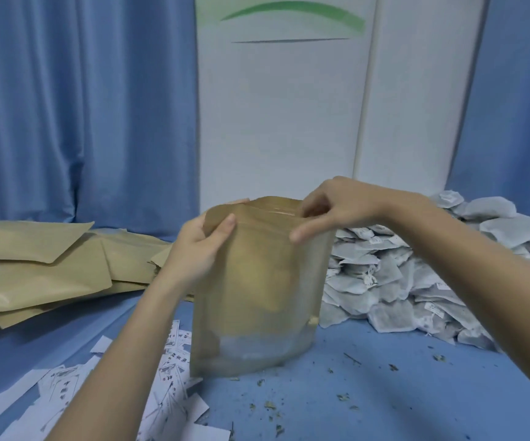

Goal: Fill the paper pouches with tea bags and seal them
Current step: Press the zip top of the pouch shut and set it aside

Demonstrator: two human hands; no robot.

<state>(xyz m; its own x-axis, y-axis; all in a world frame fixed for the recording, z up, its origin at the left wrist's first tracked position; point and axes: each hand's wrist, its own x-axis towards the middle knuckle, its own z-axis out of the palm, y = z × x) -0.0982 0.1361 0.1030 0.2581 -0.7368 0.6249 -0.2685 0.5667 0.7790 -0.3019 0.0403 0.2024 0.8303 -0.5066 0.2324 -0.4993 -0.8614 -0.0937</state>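
A tan paper pouch (257,291) stands upright at the centre of the blue surface, bulging, its lower front panel translucent and its top edge gathered. To its right lies a large heap of white tea bags (416,275), reaching the far right edge. To its left, flat empty paper pouches (44,268) lie stacked and overlapping.

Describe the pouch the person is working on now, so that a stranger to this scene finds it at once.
On the blue table, between the flat brown pouches and the grey tea bag heap, one brown paper pouch stands upright. The left hand and right hand pinch its top edge. Only this pouch stands and bulges.
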